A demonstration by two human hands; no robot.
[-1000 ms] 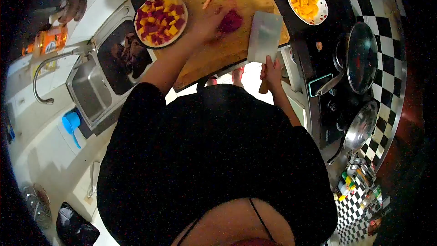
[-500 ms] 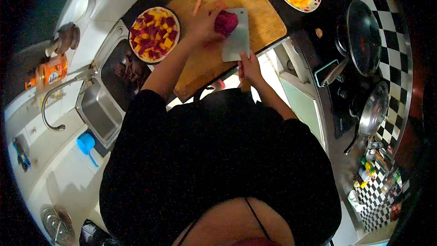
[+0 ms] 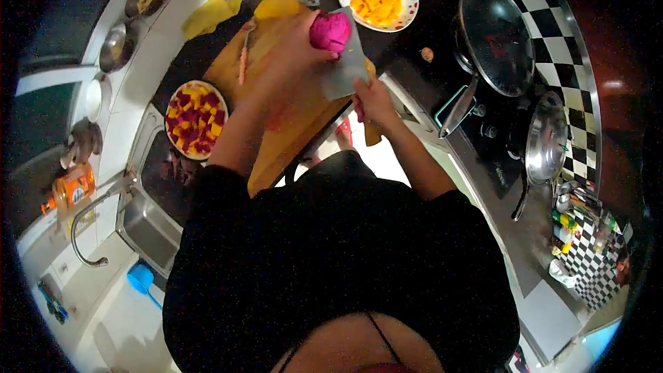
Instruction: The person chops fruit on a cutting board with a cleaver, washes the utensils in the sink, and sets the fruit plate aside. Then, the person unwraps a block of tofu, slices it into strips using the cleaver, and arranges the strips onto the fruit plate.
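Observation:
My left hand point(image 3: 311, 43) is closed around a peeled magenta dragon fruit point(image 3: 330, 32), with the fingers partly hidden behind it. Gripped in my right hand point(image 3: 376, 102) is a cleaver point(image 3: 345, 74), its broad blade beside and partly behind the fruit; whether it touches the fruit I cannot tell. Both are over the wooden cutting board point(image 3: 231, 62). An orange-handled peeler or small tool point(image 3: 244, 59) lies on the board. To its left stands a plate point(image 3: 168, 114) piled with red and yellow fruit cubes.
A polka-dot dish point(image 3: 413, 3) of yellow mango pieces is at the far right of the board. Yellow peels or cloths point(image 3: 210, 15) lie at the back left. The sink point(image 3: 141, 224) is at left; a wok point(image 3: 497, 38) and a frying pan point(image 3: 545, 141) are at right.
The view has turned, shifting the counter items left. Both hands, with fruit and cleaver, are now near the board's far right edge, closer to the mango dish. The fruit shows a brighter side.

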